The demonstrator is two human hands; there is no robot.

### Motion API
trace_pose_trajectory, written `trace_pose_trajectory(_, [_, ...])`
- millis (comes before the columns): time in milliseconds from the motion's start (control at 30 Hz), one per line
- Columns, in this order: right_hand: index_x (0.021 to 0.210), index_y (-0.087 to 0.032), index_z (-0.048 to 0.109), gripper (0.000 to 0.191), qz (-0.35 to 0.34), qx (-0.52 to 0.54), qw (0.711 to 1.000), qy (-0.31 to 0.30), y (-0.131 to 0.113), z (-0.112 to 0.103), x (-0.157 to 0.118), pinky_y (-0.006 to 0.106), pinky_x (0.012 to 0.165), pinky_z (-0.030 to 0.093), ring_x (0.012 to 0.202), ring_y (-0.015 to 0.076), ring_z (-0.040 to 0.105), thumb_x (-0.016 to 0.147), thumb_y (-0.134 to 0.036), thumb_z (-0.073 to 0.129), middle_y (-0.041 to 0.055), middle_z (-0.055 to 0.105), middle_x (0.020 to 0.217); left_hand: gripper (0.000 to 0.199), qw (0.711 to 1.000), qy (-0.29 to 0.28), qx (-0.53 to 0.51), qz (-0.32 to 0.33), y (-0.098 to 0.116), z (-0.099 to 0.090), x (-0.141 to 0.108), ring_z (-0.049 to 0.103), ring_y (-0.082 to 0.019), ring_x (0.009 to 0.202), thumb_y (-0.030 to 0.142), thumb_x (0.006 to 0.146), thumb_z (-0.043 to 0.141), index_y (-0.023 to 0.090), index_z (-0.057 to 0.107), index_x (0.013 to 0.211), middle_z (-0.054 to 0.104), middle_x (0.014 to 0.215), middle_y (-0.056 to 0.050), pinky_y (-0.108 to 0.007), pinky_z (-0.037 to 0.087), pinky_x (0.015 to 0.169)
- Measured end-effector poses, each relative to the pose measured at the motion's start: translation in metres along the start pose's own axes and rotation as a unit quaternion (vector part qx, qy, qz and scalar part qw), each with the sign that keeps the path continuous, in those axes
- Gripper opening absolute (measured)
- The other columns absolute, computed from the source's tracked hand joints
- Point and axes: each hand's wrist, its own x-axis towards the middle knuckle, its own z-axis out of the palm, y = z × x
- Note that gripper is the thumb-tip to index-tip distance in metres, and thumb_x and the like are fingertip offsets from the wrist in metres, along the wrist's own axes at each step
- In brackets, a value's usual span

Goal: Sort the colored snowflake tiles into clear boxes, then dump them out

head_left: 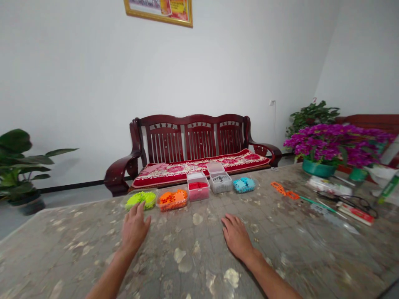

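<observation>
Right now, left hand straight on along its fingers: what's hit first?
Left hand: likely the clear tub of lime-green pieces; in view, it already overlaps the near edge, but whether they touch is unclear.

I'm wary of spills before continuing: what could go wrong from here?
1. The left hand is at the clear tub of yellow-green pieces, near the far edge of the table; a push might tip it off.
2. The box of grey pieces has its lid raised; a knock could scatter them.
</observation>
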Motion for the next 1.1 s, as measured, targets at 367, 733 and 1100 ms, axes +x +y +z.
trace_pose_trajectory(367, [0.118, -0.022, 0.070, 0.036, 0.000, 0.009, 1.000, -0.001, 0.002, 0.002, -0.001, 0.039, 0.103, 0.043, 0.116, 0.0251, 0.059, 0.087, -0.014, 0.053, 0.0091, 0.068, 0.125, 0.029, 0.992, -0.095, 0.059, 0.065, -0.032, 0.005, 0.027, 0.063, -0.027, 0.112, 0.021, 0.093, 0.047, 0.020, 0.064, 0.116, 0.064, 0.123, -0.011, -0.035, 0.050, 0.093])
trace_pose_trajectory(733, [0.117, -0.022, 0.071, 0.035, -0.008, 0.006, 1.000, -0.004, 0.010, 0.009, -0.001, 0.039, 0.103, 0.043, 0.116, 0.0254, 0.059, 0.088, -0.016, 0.050, 0.0090, 0.068, 0.125, 0.025, 0.990, -0.116, 0.058, 0.048, -0.039, 0.010, 0.043, 0.067, -0.026, 0.102, 0.020, 0.094, 0.046, 0.018, 0.065, 0.111, 0.066, 0.116, -0.012, -0.033, 0.052, 0.081])
trace_pose_trajectory(1100, [0.121, -0.019, 0.069, 0.038, 0.012, 0.033, 0.998, -0.060, 0.008, 0.001, 0.003, 0.041, 0.106, 0.039, 0.121, 0.0273, 0.055, 0.090, -0.019, 0.048, 0.0122, 0.064, 0.130, 0.026, 0.984, -0.103, 0.029, 0.144, -0.071, -0.018, -0.003, 0.070, -0.025, 0.096, 0.029, 0.092, 0.045, 0.022, 0.069, 0.101, 0.072, 0.102, -0.007, -0.032, 0.055, 0.079])
